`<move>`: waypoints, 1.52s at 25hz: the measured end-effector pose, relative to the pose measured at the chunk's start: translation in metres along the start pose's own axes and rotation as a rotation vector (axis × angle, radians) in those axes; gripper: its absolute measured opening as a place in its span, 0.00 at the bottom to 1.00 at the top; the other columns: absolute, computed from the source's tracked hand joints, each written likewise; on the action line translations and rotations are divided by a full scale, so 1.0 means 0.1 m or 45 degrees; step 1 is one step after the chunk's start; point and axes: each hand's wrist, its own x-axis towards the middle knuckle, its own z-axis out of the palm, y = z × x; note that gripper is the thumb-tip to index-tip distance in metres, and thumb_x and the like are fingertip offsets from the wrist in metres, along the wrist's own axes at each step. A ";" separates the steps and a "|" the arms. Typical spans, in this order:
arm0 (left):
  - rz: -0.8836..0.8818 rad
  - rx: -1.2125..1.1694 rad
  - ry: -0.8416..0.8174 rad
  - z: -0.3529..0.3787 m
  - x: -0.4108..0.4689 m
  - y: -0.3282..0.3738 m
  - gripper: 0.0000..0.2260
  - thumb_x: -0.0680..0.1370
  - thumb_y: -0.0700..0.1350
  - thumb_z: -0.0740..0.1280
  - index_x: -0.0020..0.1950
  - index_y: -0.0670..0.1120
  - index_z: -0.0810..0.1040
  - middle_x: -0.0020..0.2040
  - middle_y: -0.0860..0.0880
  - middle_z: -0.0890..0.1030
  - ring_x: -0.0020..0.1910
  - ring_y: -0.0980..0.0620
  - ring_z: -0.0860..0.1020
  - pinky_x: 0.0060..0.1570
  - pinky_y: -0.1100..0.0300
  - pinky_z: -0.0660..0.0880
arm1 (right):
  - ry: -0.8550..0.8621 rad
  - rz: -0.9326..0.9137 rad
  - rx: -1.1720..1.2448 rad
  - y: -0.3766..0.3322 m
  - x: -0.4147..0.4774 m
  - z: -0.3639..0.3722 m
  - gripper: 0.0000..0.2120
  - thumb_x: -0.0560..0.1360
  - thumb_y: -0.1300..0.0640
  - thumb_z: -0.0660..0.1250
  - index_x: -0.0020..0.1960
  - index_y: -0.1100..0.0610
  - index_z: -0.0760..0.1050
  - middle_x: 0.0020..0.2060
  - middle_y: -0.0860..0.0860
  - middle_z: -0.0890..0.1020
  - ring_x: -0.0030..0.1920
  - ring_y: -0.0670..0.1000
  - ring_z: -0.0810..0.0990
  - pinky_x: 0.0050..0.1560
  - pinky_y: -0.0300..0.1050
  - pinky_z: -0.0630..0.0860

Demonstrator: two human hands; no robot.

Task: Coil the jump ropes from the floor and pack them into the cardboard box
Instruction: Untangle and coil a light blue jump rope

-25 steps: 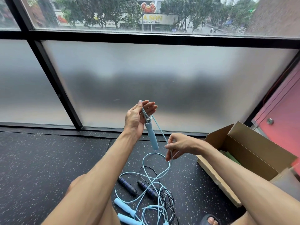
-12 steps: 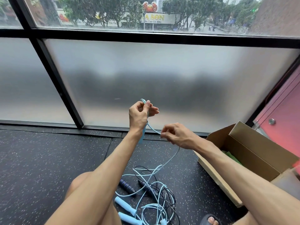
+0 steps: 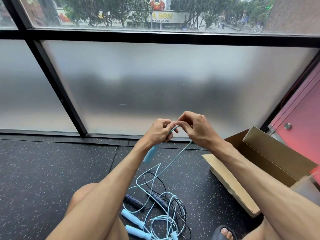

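Observation:
My left hand (image 3: 160, 131) grips the top of a light blue jump rope handle (image 3: 150, 155), which hangs down below the fist. My right hand (image 3: 195, 126) pinches the same rope's light blue cord (image 3: 170, 164) right beside the left fingers. The cord runs down to a tangled pile of ropes (image 3: 162, 210) on the floor between my legs. In the pile lie two more light blue handles (image 3: 132, 218) and a black rope with dark blue handles (image 3: 134, 201). An open cardboard box (image 3: 259, 163) stands on the floor to the right.
Dark speckled rubber floor (image 3: 52, 170) spreads left and ahead. A frosted glass wall with black frames (image 3: 57, 87) closes the front. A pink door (image 3: 297, 122) stands behind the box. My sandalled foot (image 3: 224, 232) rests near the box's front corner.
My right hand rose with the cord from near the floor pile up to meet my left hand. The loose loop below has been drawn upward and the two hands now touch.

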 end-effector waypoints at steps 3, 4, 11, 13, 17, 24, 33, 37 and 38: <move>-0.132 -0.158 -0.176 0.03 -0.03 0.08 0.20 0.86 0.50 0.54 0.41 0.41 0.75 0.23 0.54 0.63 0.22 0.56 0.58 0.24 0.63 0.57 | 0.059 0.105 0.073 0.07 0.01 -0.02 0.05 0.77 0.60 0.69 0.44 0.59 0.75 0.29 0.47 0.78 0.27 0.43 0.72 0.32 0.34 0.67; -0.166 -0.210 -0.203 0.03 -0.04 0.11 0.21 0.86 0.51 0.54 0.38 0.42 0.73 0.24 0.53 0.62 0.23 0.56 0.57 0.25 0.62 0.56 | 0.065 0.118 0.072 0.09 0.01 -0.02 0.05 0.77 0.60 0.69 0.44 0.60 0.75 0.29 0.46 0.77 0.27 0.42 0.72 0.32 0.33 0.67; -0.255 -0.615 -0.311 -0.05 -0.05 0.11 0.19 0.83 0.48 0.57 0.32 0.48 0.65 0.26 0.52 0.57 0.25 0.54 0.52 0.26 0.59 0.50 | 0.017 0.304 0.081 0.18 0.01 0.13 0.13 0.81 0.51 0.62 0.44 0.59 0.72 0.33 0.51 0.78 0.35 0.51 0.76 0.40 0.48 0.76; -0.273 -0.778 -0.326 -0.09 -0.05 0.12 0.20 0.83 0.48 0.55 0.31 0.49 0.65 0.24 0.53 0.57 0.24 0.55 0.51 0.25 0.59 0.50 | -0.056 0.416 0.215 0.24 0.01 0.19 0.12 0.83 0.54 0.58 0.43 0.58 0.71 0.36 0.54 0.79 0.37 0.55 0.78 0.46 0.60 0.80; -0.225 -1.084 -0.286 -0.21 -0.04 0.15 0.19 0.83 0.47 0.55 0.31 0.48 0.63 0.23 0.54 0.56 0.22 0.56 0.51 0.23 0.61 0.50 | -0.441 0.682 0.425 0.28 -0.11 0.30 0.09 0.81 0.66 0.56 0.50 0.58 0.74 0.52 0.60 0.83 0.50 0.56 0.82 0.56 0.58 0.78; -0.262 -1.116 -0.304 -0.21 -0.07 0.18 0.20 0.83 0.47 0.55 0.30 0.48 0.62 0.22 0.54 0.55 0.21 0.55 0.50 0.22 0.62 0.50 | -0.595 0.742 0.425 0.32 -0.23 0.47 0.20 0.79 0.58 0.67 0.68 0.52 0.67 0.61 0.54 0.79 0.60 0.54 0.79 0.57 0.51 0.79; -0.196 -1.245 -0.024 -0.30 -0.03 0.10 0.20 0.85 0.52 0.54 0.35 0.48 0.66 0.24 0.54 0.57 0.22 0.56 0.53 0.25 0.62 0.52 | -0.581 0.832 0.615 0.28 -0.22 0.44 0.07 0.82 0.59 0.61 0.52 0.64 0.72 0.40 0.62 0.85 0.43 0.62 0.85 0.51 0.57 0.79; -0.176 -1.284 0.267 -0.36 0.03 0.03 0.17 0.85 0.52 0.52 0.40 0.47 0.67 0.24 0.54 0.59 0.21 0.56 0.56 0.23 0.63 0.59 | -0.269 0.794 0.685 0.22 -0.11 0.25 0.08 0.82 0.59 0.63 0.49 0.65 0.71 0.28 0.59 0.76 0.24 0.57 0.76 0.25 0.47 0.78; -0.183 -1.250 0.302 -0.36 0.03 0.02 0.17 0.85 0.51 0.52 0.39 0.47 0.68 0.24 0.54 0.59 0.21 0.56 0.56 0.23 0.63 0.59 | -0.194 0.741 0.618 0.22 -0.07 0.19 0.09 0.81 0.59 0.64 0.48 0.66 0.73 0.25 0.56 0.74 0.21 0.54 0.72 0.21 0.42 0.72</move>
